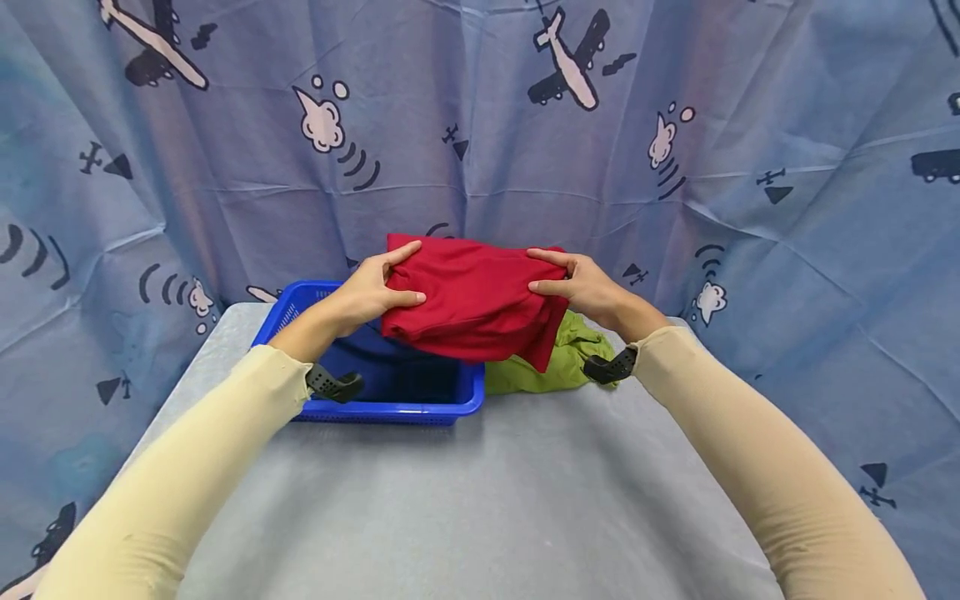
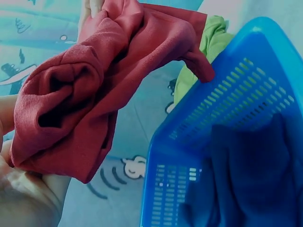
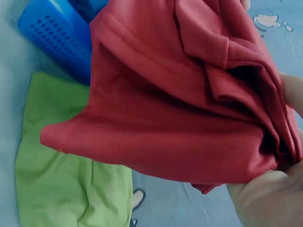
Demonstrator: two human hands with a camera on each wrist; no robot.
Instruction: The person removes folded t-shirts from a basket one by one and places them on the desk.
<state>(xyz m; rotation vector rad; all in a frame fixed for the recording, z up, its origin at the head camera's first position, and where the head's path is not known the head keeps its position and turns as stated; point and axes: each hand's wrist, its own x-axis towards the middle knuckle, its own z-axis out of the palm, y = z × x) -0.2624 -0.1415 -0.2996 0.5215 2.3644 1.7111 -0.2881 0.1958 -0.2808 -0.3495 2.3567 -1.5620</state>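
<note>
A bundled red cloth garment [image 1: 472,296] is held up between both hands, above the right part of the blue basket. My left hand [image 1: 367,292] grips its left end, thumb on the near face. At the other end my right hand [image 1: 585,287] pinches the fabric between thumb and fingers. In the left wrist view the red garment [image 2: 71,109] shows a rolled, folded end. Loose folds and a hanging flap of the garment [image 3: 156,137] appear in the right wrist view. Inside the basket [image 1: 390,408] lies dark blue cloth [image 2: 251,170].
Crumpled green cloth [image 1: 577,350] lies on the grey-covered table [image 1: 465,500], right of the basket and partly behind the red garment. A blue curtain [image 1: 480,117] printed with planes hangs behind the table. Each wrist wears a black strap [image 1: 333,385].
</note>
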